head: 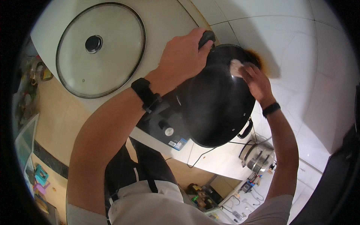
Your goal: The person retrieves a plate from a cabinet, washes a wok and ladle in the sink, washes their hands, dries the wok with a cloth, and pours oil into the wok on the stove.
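My left hand point(184, 54) is wrapped around the thick black handle point(207, 38) of a large black wok point(216, 104). The wok leans at a tilt over a stove with a dark top point(154, 118), and its dark inside faces me. In my right hand point(258, 81) is a pale wad of cloth or paper point(235, 67), pressed against the wok's inner wall near the far rim. My fingertips there are blurred. A small loop handle point(246, 128) sticks out from the wok's near right side. Much of the stove is hidden behind the wok and my left arm.
A glass lid point(112, 64) with a black knob lies on the pale counter left of the stove. White wall tiles point(292, 56) rise close behind the wok. A stove knob point(168, 131) faces me. Right of the wok stand a steel pot point(260, 157) and a cable point(191, 163).
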A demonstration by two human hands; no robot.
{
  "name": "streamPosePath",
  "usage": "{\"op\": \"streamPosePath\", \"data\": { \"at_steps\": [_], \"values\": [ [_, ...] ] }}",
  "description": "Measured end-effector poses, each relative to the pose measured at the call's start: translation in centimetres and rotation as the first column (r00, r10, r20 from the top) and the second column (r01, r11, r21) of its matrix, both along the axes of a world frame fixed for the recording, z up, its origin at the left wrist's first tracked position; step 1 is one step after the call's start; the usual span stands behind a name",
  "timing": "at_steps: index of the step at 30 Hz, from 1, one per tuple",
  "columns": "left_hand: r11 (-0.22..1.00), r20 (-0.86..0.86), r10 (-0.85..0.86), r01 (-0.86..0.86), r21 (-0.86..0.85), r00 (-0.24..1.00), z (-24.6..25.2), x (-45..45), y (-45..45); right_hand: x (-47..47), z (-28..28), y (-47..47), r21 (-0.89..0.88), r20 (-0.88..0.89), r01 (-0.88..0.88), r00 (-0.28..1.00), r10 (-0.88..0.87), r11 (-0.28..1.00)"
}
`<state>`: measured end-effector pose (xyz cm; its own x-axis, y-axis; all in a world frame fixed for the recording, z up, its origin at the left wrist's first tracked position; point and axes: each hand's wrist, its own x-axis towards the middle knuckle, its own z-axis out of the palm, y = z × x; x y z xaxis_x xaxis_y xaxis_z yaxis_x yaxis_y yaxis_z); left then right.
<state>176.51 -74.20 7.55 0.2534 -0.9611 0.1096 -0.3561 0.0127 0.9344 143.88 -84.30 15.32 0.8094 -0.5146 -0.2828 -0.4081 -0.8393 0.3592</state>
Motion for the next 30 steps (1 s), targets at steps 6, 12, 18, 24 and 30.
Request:
{"op": "streamPosePath", "data": {
  "at_steps": [6, 12, 18, 24, 30],
  "values": [
    [0.998, -0.022, 0.057, -0.057, -0.019, 0.998, 0.0, -0.4, 0.1, -5.9, -0.1, 12.9, 0.177, -0.105, 0.386, 0.922, -0.373, 0.905],
    [0.993, -0.052, 0.077, -0.081, -0.087, 0.996, 0.0, -0.7, 0.1, 2.7, -1.8, 18.8, 0.723, -0.141, 0.472, 0.816, -0.561, 0.504],
    [0.998, 0.031, 0.05, -0.049, -0.029, 0.998, 0.1, -0.1, 0.0, 7.6, -1.1, 15.4, 0.89, -0.281, 0.453, 0.458, -0.844, -0.051],
    [0.997, 0.042, 0.019, -0.016, -0.069, 0.999, -0.2, 0.0, 0.0, 5.9, 1.0, 8.6, 0.515, 0.298, 0.482, 0.675, -0.675, 0.709],
    [0.999, 0.026, -0.003, 0.004, -0.042, 1.0, -0.2, 0.2, 0.0, 5.9, -2.6, 7.6, 0.929, 0.049, 0.329, 0.35, -0.935, 0.172]
  ]
}}
